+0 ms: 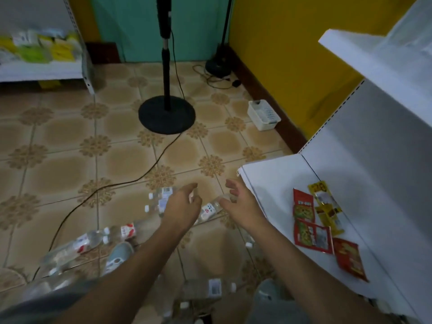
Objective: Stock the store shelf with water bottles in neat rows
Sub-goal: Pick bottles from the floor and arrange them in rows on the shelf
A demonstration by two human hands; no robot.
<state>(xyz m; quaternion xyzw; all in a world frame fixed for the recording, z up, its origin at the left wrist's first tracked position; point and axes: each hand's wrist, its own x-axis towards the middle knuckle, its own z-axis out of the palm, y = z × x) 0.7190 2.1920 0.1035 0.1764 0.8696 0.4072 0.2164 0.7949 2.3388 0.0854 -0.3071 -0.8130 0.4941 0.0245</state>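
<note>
Both grips loose and holding nothing: left hand (182, 204) and right hand (240, 202) out in front, fingers relaxed and spread, hovering over a water bottle (208, 211) lying on its side on the tiled floor (70, 148). More bottles (93, 239) scattered flat around the feet, a few nearer ones (205, 288) down by the knees, kinda blurry. Grey shoe (118, 256) poking out among them. Off to the right, low white shelf (275, 181) with only some snack packets (313, 230) on it, red and yellow. Further back, black stand base (166, 114) with a cable (105, 187) snaking across the tiles, small white basket (264, 115) by the yellow wall (292, 43).
</note>
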